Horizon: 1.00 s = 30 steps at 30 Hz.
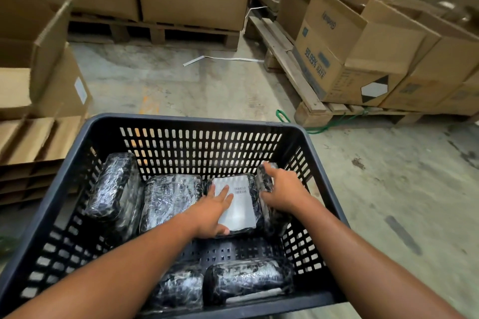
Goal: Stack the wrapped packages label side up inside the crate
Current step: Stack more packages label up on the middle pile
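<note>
While L hand (213, 211) lies flat on labelled pkg (239, 204), R hand (283, 193) grips half-hidden pkg (264, 181).

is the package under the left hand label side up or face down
Label side up. The package lies flat on the crate floor, its white barcoded label facing the camera, with the left hand resting on it.

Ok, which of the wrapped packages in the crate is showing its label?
The package under the left hand, in the far row: its white barcode label faces up. The other packages in the crate show only black wrap.
</note>
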Each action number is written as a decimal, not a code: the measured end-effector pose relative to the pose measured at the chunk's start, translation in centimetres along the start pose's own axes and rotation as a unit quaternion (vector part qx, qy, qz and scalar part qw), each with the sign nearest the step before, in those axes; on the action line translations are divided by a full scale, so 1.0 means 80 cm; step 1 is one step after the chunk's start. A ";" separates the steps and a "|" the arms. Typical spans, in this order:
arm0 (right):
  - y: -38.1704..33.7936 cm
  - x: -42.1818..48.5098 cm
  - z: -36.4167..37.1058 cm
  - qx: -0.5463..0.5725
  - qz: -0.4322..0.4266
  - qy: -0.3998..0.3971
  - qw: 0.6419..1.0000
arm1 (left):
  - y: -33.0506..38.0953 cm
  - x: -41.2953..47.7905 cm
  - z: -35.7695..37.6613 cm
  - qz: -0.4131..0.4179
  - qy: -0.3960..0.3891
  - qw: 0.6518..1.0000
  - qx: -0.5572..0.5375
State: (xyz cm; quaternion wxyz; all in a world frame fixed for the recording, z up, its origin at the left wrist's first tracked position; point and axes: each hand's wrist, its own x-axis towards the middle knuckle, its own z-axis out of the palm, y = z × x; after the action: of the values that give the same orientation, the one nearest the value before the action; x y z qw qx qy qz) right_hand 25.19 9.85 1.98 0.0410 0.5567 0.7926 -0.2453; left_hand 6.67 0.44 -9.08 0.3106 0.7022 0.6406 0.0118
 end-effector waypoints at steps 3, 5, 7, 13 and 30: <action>0.001 -0.001 -0.020 0.010 -0.010 0.017 1.000 | 0.011 -0.003 -0.012 0.062 0.042 0.993 -0.091; -0.001 -0.003 -0.036 0.019 -0.027 0.031 0.999 | 0.022 -0.007 -0.022 0.091 0.077 0.984 -0.130; -0.001 -0.003 -0.056 0.051 -0.033 0.056 0.997 | 0.035 -0.014 -0.036 0.101 0.106 0.976 -0.161; -0.007 0.007 -0.088 0.262 -0.009 0.087 0.961 | 0.082 -0.028 -0.057 0.133 0.190 0.959 -0.166; 0.023 0.016 -0.034 0.368 -0.077 -0.174 0.910 | 0.010 -0.062 -0.127 0.077 0.183 0.747 -0.635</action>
State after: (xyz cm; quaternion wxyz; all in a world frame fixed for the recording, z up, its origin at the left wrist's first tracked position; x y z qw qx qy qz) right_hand 26.91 12.63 3.31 -0.0484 0.4178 0.6672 -0.6148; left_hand 2.24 0.20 1.37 0.5593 0.3743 0.4734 0.5683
